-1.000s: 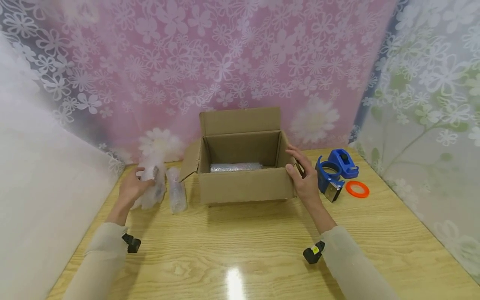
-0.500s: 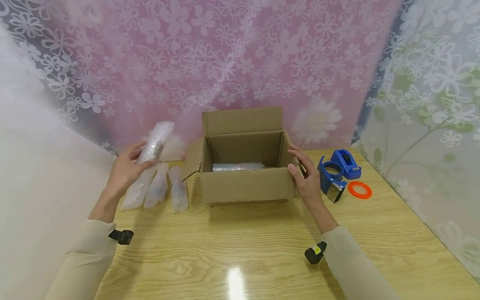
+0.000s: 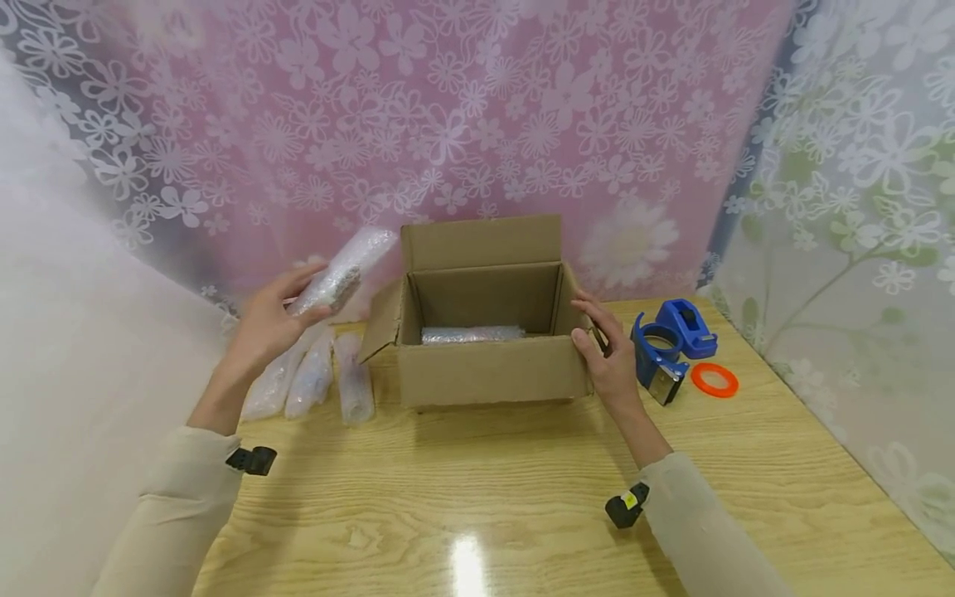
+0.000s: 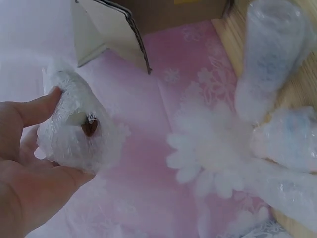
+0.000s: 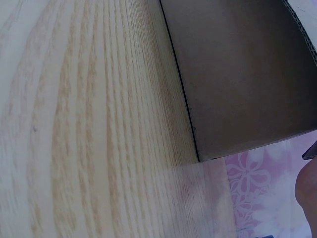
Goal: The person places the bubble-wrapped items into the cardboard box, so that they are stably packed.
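Observation:
My left hand (image 3: 267, 326) grips a long bubble-wrapped package (image 3: 349, 267) between thumb and fingers, raised above the table and tilted up to the right. In the left wrist view, the package's near end (image 4: 69, 136) shows a small brown spot through the wrap; what is inside cannot be told. An open cardboard box (image 3: 492, 373) stands to the right of it, with another bubble-wrapped package (image 3: 472, 333) lying inside. At the box's front right corner, my right hand (image 3: 612, 365) holds the edge, thumb toward the front.
Several bubble-wrapped packages (image 3: 355, 385) lie at the table's back left. Right of the box are a blue tape gun (image 3: 656, 356), a blue tape dispenser (image 3: 686, 327) and an orange ring (image 3: 714, 380). A floral curtain (image 3: 477, 124) hangs behind the wooden table (image 3: 418, 497).
My left hand has lifted the wrapped package off the table and carried it up and right, toward the box. The right hand has stayed on the box corner.

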Motion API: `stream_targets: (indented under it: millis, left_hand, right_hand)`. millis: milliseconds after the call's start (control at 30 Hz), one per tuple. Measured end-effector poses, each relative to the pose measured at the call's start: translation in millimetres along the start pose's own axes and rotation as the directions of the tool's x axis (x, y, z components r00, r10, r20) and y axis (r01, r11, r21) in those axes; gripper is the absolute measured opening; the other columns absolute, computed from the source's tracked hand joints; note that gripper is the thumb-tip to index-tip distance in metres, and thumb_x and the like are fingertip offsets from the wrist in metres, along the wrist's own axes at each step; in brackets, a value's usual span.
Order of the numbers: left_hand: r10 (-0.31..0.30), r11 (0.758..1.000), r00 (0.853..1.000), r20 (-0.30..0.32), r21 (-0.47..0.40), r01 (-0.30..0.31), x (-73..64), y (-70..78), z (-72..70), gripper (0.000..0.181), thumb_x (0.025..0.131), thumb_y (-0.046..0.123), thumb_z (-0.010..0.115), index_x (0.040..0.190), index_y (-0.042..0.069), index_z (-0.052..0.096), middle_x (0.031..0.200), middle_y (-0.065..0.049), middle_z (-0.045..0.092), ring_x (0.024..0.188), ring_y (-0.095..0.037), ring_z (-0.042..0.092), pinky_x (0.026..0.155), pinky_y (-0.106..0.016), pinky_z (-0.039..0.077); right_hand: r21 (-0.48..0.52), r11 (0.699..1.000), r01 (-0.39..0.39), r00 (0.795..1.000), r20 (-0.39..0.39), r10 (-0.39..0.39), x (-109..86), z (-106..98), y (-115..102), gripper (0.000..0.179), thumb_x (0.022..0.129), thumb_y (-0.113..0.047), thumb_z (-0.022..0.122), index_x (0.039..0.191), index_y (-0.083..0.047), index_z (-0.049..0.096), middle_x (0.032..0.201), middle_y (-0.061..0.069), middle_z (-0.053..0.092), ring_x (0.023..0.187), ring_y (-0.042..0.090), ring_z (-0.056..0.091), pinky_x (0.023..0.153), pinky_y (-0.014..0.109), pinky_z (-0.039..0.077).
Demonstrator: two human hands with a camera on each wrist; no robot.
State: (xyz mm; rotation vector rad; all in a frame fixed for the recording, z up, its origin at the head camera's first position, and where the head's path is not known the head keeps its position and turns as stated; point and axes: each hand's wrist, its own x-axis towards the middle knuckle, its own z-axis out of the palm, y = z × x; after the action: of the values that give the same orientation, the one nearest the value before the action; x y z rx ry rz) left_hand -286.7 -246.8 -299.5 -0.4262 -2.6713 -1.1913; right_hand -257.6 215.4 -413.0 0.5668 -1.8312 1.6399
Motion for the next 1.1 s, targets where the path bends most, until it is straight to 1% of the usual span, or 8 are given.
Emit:
stream_targets:
  millis: [100, 267, 367, 567, 867, 967, 1033, 1100]
  left_hand:
    - [0.034, 0.999, 0.999, 0.038, 0.010, -0.034, 2.5, 7.6, 5.3, 0.067, 0.100, 0.019, 0.072, 0.160, 0.031, 0.044, 0.163, -0.015, 0.040, 0.146, -0.045, 0.042, 0.109, -0.066, 0.042]
    - [0.116, 0.992, 0.991, 0.069, 0.030, -0.119, 8.2, 22.9, 15.3, 0.065, 0.099, 0.016, 0.073, 0.157, 0.024, 0.047, 0.159, -0.015, 0.047, 0.144, -0.045, 0.044, 0.115, -0.064, 0.037]
    - [0.131, 0.991, 0.988, 0.078, -0.004, -0.131, 12.3, 31.9, 22.9, 0.062, 0.098, 0.015, 0.074, 0.155, 0.021, 0.051, 0.154, -0.015, 0.052, 0.144, -0.042, 0.046, 0.117, -0.060, 0.037]
    - [0.159, 0.986, 0.984, 0.083, -0.064, -0.154, 22.1, 46.7, 40.2, 0.058, 0.097, 0.011, 0.075, 0.151, 0.022, 0.056, 0.151, -0.008, 0.057, 0.143, -0.035, 0.048, 0.116, -0.055, 0.039]
    - [0.277, 0.956, 0.951, 0.135, -0.142, -0.258, 37.9, 66.5, 77.1, 0.057, 0.095, 0.009, 0.076, 0.149, 0.022, 0.059, 0.149, 0.001, 0.059, 0.143, -0.027, 0.049, 0.117, -0.051, 0.040]
    - [0.297, 0.952, 0.940, 0.166, -0.125, -0.278, 42.3, 73.8, 91.4, 0.057, 0.095, 0.011, 0.076, 0.148, 0.024, 0.059, 0.149, 0.004, 0.059, 0.143, -0.023, 0.049, 0.117, -0.047, 0.041]
    - [0.291, 0.957, 0.938, 0.190, -0.083, -0.279, 44.6, 78.9, 100.6, 0.057, 0.095, 0.015, 0.077, 0.148, 0.028, 0.059, 0.150, 0.005, 0.059, 0.135, -0.023, 0.056, 0.105, -0.042, 0.049]
    - [0.284, 0.958, 0.934, 0.217, -0.024, -0.286, 47.4, 83.3, 109.7, 0.056, 0.096, 0.020, 0.077, 0.148, 0.032, 0.059, 0.150, 0.007, 0.058, 0.127, -0.022, 0.060, 0.093, -0.039, 0.051]
  right_hand:
    - [-0.006, 1.000, -0.002, 1.000, 0.002, 0.002, -0.3, 0, 0, 0.040, 0.101, 0.004, 0.059, 0.141, 0.007, 0.058, 0.156, 0.023, 0.047, 0.149, 0.022, 0.040, 0.118, 0.026, 0.036]
    - [0.000, 1.000, 0.000, 1.000, -0.001, 0.000, -0.4, 0, 0, 0.040, 0.100, 0.005, 0.059, 0.141, 0.007, 0.058, 0.156, 0.022, 0.048, 0.149, 0.022, 0.040, 0.119, 0.027, 0.036]
    - [0.005, 1.000, 0.002, 1.000, -0.008, -0.002, -0.3, -1, 0, 0.041, 0.100, 0.005, 0.059, 0.140, 0.007, 0.059, 0.156, 0.022, 0.048, 0.149, 0.022, 0.040, 0.119, 0.027, 0.036]
    - [0.012, 1.000, 0.023, 1.000, -0.012, -0.022, 0.7, 1, 2, 0.040, 0.099, 0.007, 0.059, 0.139, 0.009, 0.059, 0.155, 0.025, 0.048, 0.148, 0.026, 0.041, 0.119, 0.027, 0.036]
    - [-0.009, 1.000, -0.001, 1.000, 0.001, 0.001, -0.3, 1, 2, 0.040, 0.100, 0.005, 0.060, 0.140, 0.007, 0.059, 0.156, 0.023, 0.048, 0.150, 0.025, 0.039, 0.120, 0.028, 0.035]
    - [-0.004, 1.000, 0.000, 1.000, -0.002, 0.000, 0.5, 1, 2, 0.040, 0.100, 0.005, 0.060, 0.140, 0.007, 0.059, 0.156, 0.023, 0.048, 0.150, 0.026, 0.039, 0.120, 0.029, 0.035]
    - [-0.001, 1.000, 0.006, 1.000, -0.005, -0.006, 0.9, 1, 1, 0.040, 0.099, 0.005, 0.060, 0.139, 0.008, 0.059, 0.155, 0.024, 0.048, 0.150, 0.027, 0.040, 0.120, 0.029, 0.036]
    - [-0.002, 1.000, 0.015, 1.000, -0.014, -0.015, 1.5, 0, 1, 0.040, 0.099, 0.006, 0.060, 0.138, 0.008, 0.060, 0.154, 0.025, 0.049, 0.149, 0.027, 0.040, 0.120, 0.029, 0.036]
